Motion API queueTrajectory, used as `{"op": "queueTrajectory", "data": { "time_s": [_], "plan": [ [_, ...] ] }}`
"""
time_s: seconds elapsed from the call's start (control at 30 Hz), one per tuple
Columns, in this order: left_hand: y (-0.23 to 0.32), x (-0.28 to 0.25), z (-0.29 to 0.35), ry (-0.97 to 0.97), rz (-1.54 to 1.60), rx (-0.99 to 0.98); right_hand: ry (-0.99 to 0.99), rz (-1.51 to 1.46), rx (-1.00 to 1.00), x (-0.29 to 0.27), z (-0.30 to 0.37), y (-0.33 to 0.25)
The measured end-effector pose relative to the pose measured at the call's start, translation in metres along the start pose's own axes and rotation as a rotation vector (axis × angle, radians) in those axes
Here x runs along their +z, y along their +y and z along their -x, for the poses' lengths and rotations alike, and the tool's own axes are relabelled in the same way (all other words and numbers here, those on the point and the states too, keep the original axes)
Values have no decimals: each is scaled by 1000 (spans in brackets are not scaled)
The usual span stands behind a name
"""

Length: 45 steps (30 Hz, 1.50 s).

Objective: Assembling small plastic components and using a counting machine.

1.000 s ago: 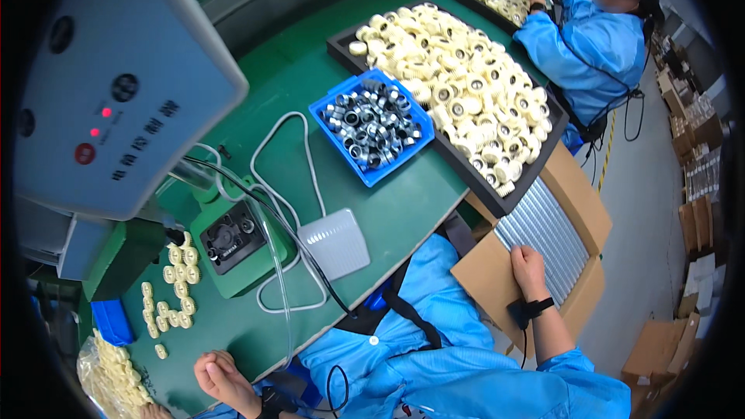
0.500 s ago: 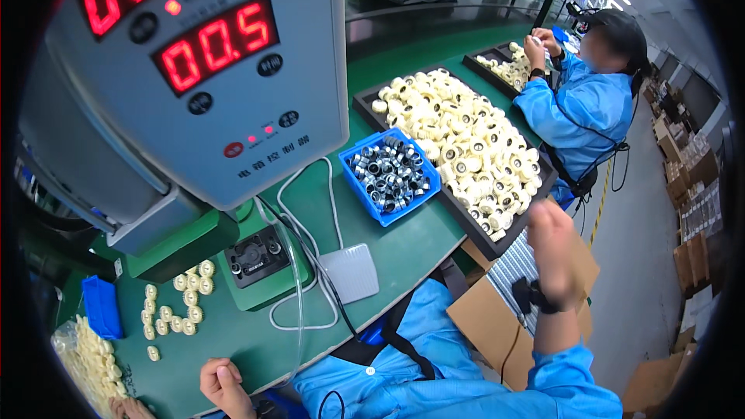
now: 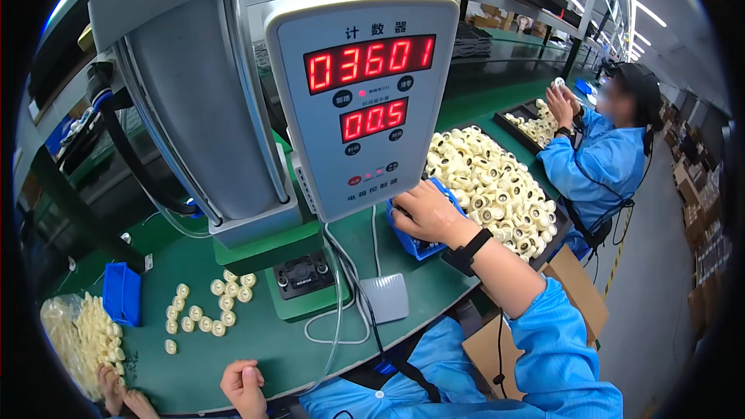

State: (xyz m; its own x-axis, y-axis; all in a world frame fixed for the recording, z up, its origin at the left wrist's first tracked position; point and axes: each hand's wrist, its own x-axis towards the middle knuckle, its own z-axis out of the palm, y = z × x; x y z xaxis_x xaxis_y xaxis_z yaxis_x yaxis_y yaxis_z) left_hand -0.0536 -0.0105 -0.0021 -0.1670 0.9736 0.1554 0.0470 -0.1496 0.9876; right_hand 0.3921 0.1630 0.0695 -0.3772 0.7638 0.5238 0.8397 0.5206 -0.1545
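Observation:
My right hand [image 3: 431, 216] reaches into the blue bin [image 3: 414, 247], where small dark metal rings lay in the earlier frame. Its fingertips point down into the bin and are hidden, so I cannot tell what they touch. At the table's front edge, my left hand [image 3: 243, 386] is closed, fingers curled and thumb against them; anything inside is hidden. Cream round parts [image 3: 226, 303] stand in loose rows on the green table, to the left of a press base [image 3: 304, 275] with a black fixture.
A counter box [image 3: 361, 109] with red digits overhangs the table beside a grey cylinder [image 3: 194, 109]. A black tray heaped with cream parts [image 3: 497, 186] lies beyond the bin. A grey pedal [image 3: 385, 298] and cables cross the table. Co-workers' hands [image 3: 116, 394] touch a bagged pile.
My right hand has moved left from beside the black tray into the blue bin. My left hand stays closed at the table edge. The view has shifted, showing more of the press.

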Motion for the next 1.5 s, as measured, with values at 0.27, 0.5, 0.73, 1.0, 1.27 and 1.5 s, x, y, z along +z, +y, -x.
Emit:
{"op": "queueTrajectory", "data": {
  "time_s": [0.27,0.5,0.73,1.0,1.27,1.5],
  "plan": [
    [6,4,-2,-25,-23,-24,38,44,43,-9,9,6],
    [12,11,-6,-15,-63,-24,94,22,85,-19,16,-5],
    [8,5,-1,46,-156,10,282,-36,232,-69,53,-26],
    [6,13,-4,70,-147,-9,291,176,857,-148,305,-88],
    [9,20,-8,-32,-176,16,7,133,1502,-135,457,-156],
    [10,21,-13,2,-161,147,-62,196,1559,-64,464,-153]
  ]
}}
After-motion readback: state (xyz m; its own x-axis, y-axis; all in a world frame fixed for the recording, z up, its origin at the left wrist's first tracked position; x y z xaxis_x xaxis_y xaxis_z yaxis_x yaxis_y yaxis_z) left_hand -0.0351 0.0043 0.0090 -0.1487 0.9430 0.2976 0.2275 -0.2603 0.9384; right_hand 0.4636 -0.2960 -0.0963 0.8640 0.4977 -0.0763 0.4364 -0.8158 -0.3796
